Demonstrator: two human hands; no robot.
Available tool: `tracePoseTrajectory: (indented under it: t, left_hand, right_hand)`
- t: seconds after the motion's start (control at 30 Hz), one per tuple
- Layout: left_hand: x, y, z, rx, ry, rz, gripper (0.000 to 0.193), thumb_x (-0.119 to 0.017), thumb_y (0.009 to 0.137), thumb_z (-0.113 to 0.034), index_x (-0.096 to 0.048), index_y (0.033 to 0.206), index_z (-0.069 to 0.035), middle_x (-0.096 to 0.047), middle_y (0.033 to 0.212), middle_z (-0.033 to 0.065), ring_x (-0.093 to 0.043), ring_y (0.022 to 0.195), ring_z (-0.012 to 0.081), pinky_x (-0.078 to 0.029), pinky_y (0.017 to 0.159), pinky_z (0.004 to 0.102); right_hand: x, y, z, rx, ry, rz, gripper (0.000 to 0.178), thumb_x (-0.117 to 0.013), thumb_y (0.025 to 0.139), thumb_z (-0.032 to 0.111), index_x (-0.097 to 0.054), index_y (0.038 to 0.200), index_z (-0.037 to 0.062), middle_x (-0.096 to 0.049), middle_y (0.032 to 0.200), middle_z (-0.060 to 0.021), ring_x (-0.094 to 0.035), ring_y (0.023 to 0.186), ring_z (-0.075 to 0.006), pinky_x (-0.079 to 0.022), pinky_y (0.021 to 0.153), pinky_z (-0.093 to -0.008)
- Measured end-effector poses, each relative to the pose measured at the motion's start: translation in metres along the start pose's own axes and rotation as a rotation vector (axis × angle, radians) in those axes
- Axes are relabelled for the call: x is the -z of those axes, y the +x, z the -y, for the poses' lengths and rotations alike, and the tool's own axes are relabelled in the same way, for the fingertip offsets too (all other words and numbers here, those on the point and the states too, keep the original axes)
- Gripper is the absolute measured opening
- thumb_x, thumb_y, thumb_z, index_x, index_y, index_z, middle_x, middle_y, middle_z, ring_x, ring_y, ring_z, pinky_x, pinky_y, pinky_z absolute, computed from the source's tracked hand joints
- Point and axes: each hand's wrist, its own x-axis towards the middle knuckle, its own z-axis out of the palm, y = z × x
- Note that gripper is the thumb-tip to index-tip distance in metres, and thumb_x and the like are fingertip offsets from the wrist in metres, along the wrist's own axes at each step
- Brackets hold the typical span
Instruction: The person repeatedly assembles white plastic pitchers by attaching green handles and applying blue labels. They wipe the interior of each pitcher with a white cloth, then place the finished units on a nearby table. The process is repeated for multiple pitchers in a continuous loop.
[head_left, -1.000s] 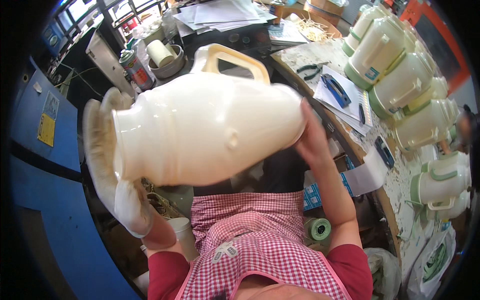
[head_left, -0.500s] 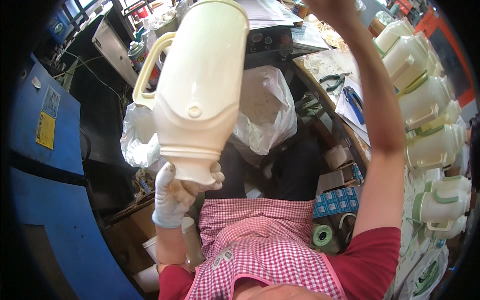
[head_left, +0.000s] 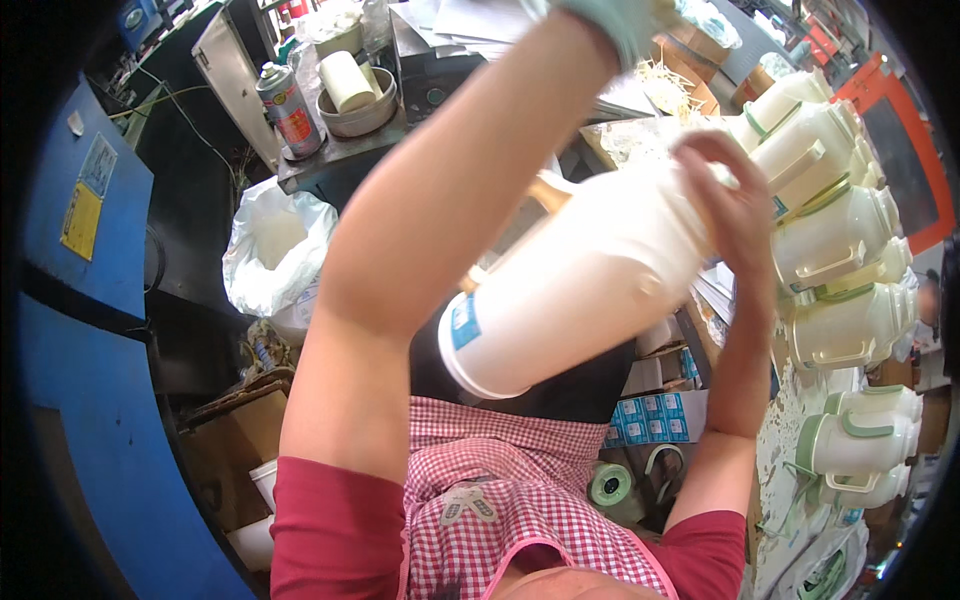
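Observation:
A cream plastic jug-shaped flask body (head_left: 590, 280) lies tilted in the air over my lap, its base toward the lower left and its neck toward the upper right. Near the base it carries a small blue sticker (head_left: 465, 322). My bare right hand (head_left: 728, 200) is closed round the neck end, somewhat blurred. Part of the handle (head_left: 548, 192) shows behind my left forearm, which crosses in front of the scene. My left hand (head_left: 615, 25), in a pale glove, reaches to the top edge near papers; its fingers are cut off or blurred.
Several similar jugs (head_left: 830, 235) with green trim line the bench at right. Blue label sheets (head_left: 655, 418) and a green tape roll (head_left: 610, 484) lie beside my lap. A white-lined bin (head_left: 275, 245), a spray can (head_left: 290, 110) and a bowl (head_left: 362, 118) are at left.
The flask body has passed from my left hand to my right and tipped over, moving right and down; its blue sticker now shows. My left hand has swung up and right to the top edge.

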Motion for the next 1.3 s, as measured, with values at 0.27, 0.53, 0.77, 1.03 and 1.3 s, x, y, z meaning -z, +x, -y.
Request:
tracePoseTrajectory:
  t: [0.27,0.53,0.77,1.03,1.3]
  left_hand:
    - [0.125,0.028,-0.004,-0.350,0.821,0.042,0.046,-0.067,0.099,-0.033,-0.052,0.133,-0.006,-0.057,0.127,0.0140,-0.061,0.112,0.0281,-0.055,0.098,0.0395]
    - [0.140,-0.261,0.024,0.419,1.105,-0.400,0.026,-0.057,0.107,-0.016,-0.068,0.120,0.004,-0.071,0.102,0.0074,-0.064,0.092,0.0128,-0.052,0.086,0.0290]
    - [0.061,-0.344,0.031,0.883,0.503,-0.807,0.053,-0.038,0.116,-0.039,-0.059,0.139,0.004,-0.067,0.134,0.0158,-0.064,0.124,0.0258,-0.045,0.113,0.0393]
    - [0.052,-0.322,0.041,-0.045,0.847,-0.694,0.065,-0.040,0.113,-0.049,-0.040,0.158,-0.003,-0.052,0.154,0.0108,-0.049,0.141,0.0242,-0.034,0.123,0.0434]
    - [0.035,-0.259,0.127,0.162,0.836,-0.321,0.061,-0.044,0.112,-0.046,-0.043,0.154,-0.002,-0.055,0.150,0.0112,-0.052,0.137,0.0234,-0.038,0.119,0.0424]
  right_hand:
    - [-0.163,0.112,-0.097,-0.237,-0.356,0.245,0.076,-0.071,0.081,0.048,-0.056,0.150,0.0198,-0.075,0.120,-0.0176,-0.070,0.116,-0.0357,-0.055,0.100,-0.0438]
    - [-0.215,0.150,-0.149,-0.406,-0.317,0.414,0.065,-0.073,0.081,0.053,-0.072,0.134,0.0155,-0.073,0.126,-0.0176,-0.069,0.119,-0.0350,-0.053,0.104,-0.0408]
    - [-0.063,0.034,-0.040,-0.090,0.231,-0.250,0.035,-0.063,0.097,0.031,-0.078,0.107,0.0015,-0.077,0.099,-0.0067,-0.068,0.090,-0.0145,-0.054,0.086,-0.0312]
    - [-0.057,-0.214,0.065,0.026,0.103,-0.723,0.031,-0.064,0.098,0.029,-0.062,0.111,0.0012,-0.060,0.115,-0.0112,-0.056,0.112,-0.0248,-0.045,0.101,-0.0353]
    - [0.218,-0.474,0.152,-0.772,-0.737,0.152,0.021,-0.076,0.088,0.023,-0.074,0.095,0.0031,-0.073,0.078,-0.0121,-0.071,0.071,-0.0272,-0.055,0.065,-0.0407]
